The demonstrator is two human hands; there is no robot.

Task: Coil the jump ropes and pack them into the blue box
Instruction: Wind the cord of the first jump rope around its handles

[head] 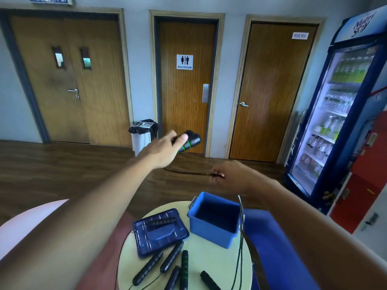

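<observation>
the job looks barely begun: the blue box point(209, 233) sits seemingly empty on the desk point(209, 260) beside its lid point(146, 237), loose rope handles point(171, 256) lie nearby, the left grip point(163, 150) holds paired black handles point(191, 142), and the right grip point(230, 176) pinches the cord point(188, 172).

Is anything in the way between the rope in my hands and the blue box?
Nothing visible. The blue box sits open below your hands, its lid off beside it on the table. Your left hand holds the handles; your right hand pinches the cord.
</observation>
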